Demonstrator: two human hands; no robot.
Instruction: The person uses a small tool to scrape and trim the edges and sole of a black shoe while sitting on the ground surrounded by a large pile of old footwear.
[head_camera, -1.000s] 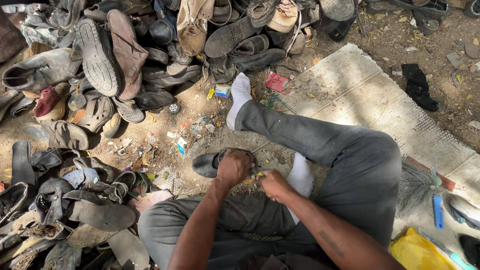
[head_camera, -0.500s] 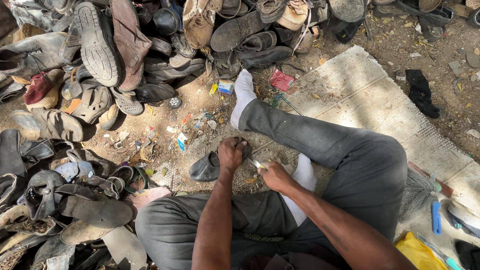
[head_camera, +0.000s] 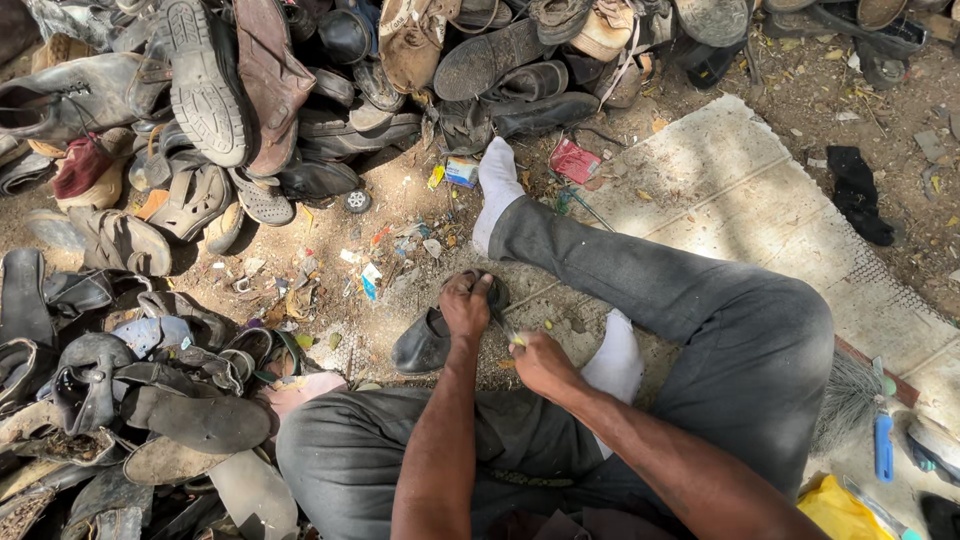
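Both hands meet low in the middle of the frame, over a dark shoe (head_camera: 428, 343) that lies on the dirt ground (head_camera: 330, 240). The left hand (head_camera: 466, 304) is closed on the heel end of this shoe and presses it down, with the fingers curled over the upper edge. The right hand (head_camera: 542, 362) is closed as a fist just right of the shoe, and a small yellowish thing (head_camera: 518, 342) comes out of it near the thumb; what kind of tool it is I cannot tell. The two hands are very near to each other, but I cannot tell if they touch.

The person sits on the ground in grey trousers (head_camera: 700, 320). One leg stretches toward the upper middle of the frame and ends in a white sock (head_camera: 497, 190); the other foot, also in a white sock (head_camera: 615, 362), is tucked just right of the right hand.

Around the shoe the ground carries small scraps of paper and plastic. A big heap of old shoes and sandals (head_camera: 230, 110) fills the upper left and the top of the frame, and more worn sandals (head_camera: 130, 390) lie at the lower left. A pale woven mat (head_camera: 720, 190) lies at the upper right, with a black piece of cloth (head_camera: 862, 195) beside its far edge. At the lower right edge there are a blue tool (head_camera: 883, 447) and a yellow bag (head_camera: 840, 510).
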